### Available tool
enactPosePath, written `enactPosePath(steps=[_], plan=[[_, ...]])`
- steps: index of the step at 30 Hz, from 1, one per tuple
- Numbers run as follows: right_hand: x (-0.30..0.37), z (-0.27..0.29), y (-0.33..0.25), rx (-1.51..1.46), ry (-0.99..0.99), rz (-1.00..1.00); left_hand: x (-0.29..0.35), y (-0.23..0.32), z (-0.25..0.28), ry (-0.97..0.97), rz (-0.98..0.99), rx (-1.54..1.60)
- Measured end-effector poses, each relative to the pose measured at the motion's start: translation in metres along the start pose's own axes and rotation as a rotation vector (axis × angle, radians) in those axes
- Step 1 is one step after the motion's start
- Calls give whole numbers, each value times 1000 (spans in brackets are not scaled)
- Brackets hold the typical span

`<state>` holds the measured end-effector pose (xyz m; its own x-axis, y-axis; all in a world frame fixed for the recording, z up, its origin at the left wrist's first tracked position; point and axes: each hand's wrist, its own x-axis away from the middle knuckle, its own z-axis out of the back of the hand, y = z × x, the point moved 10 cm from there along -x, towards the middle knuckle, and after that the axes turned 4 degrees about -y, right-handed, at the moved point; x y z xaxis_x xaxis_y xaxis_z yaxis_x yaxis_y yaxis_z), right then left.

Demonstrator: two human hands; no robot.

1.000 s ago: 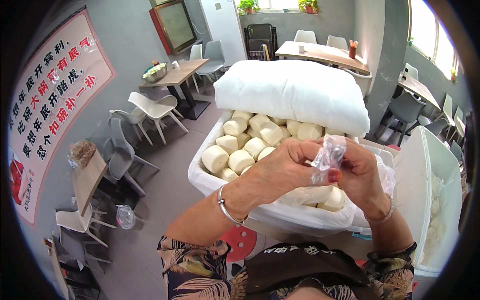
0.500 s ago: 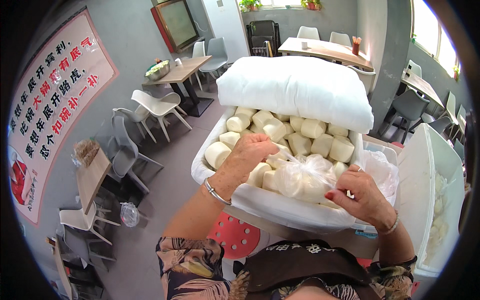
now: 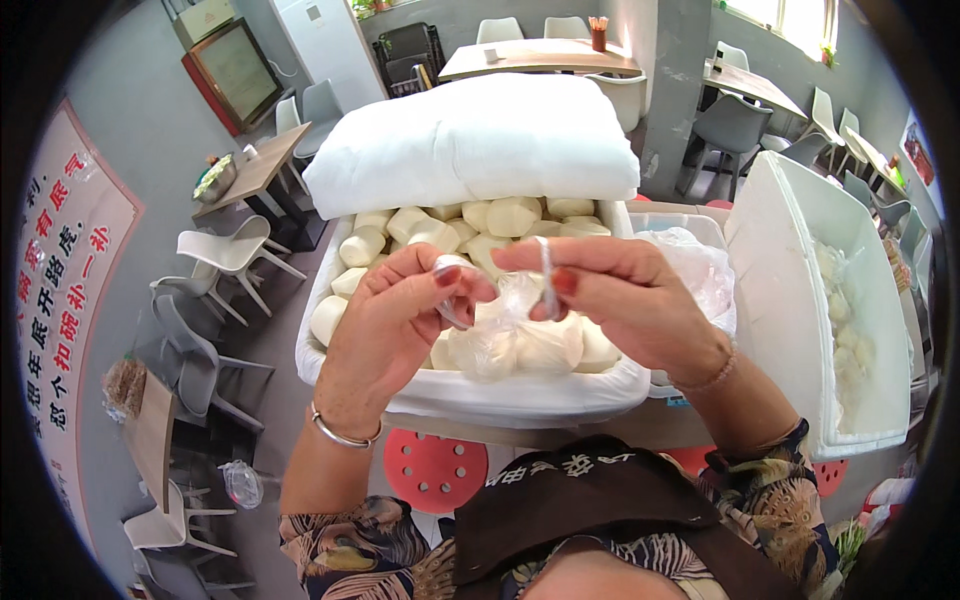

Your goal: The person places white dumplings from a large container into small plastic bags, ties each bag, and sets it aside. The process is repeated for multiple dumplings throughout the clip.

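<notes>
A thin clear plastic bag (image 3: pixel 510 340) with pale steamed buns inside rests on the near side of a white cloth-lined box (image 3: pixel 520 395). My left hand (image 3: pixel 375 320) is closed on one of its twisted handles, and my right hand (image 3: pixel 635 300) pinches the other. Both hands are above the box, fingertips a short way apart. Behind them, many more loose steamed buns (image 3: pixel 512 217) fill the box. A thick folded white quilt (image 3: pixel 470 140) covers the box's far end. My fingers hide part of the bag's neck.
Right of the box stands a clear tub (image 3: pixel 690 275) holding plastic bags. Farther right, an upright white foam box (image 3: pixel 775 290) has bagged buns in it. A red stool (image 3: pixel 436 470) sits below the near edge. Chairs and wooden tables (image 3: pixel 545 58) stand around the room.
My hands have come closer together, and each now grips a bag handle drawn up into a thin strand. The view has shifted to the right.
</notes>
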<state>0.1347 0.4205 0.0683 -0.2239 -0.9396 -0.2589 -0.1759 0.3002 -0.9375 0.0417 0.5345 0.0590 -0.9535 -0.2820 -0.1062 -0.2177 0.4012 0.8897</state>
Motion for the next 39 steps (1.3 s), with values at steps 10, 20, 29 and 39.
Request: enactPosePath(steps=[10,20,29,39], plan=[[-13,-25,3,324,-224,60,13,3,-33,-195,21,-42],[-4,-19,-10,775,-156,245,29,33,-59,162,-648,-2050],[14,17,26,1007,-94,-60,23,20,-27,139,-534,-2121],[-15,-11,-11,1191,-8,262,48,24,-128,-22,-844,-1961]])
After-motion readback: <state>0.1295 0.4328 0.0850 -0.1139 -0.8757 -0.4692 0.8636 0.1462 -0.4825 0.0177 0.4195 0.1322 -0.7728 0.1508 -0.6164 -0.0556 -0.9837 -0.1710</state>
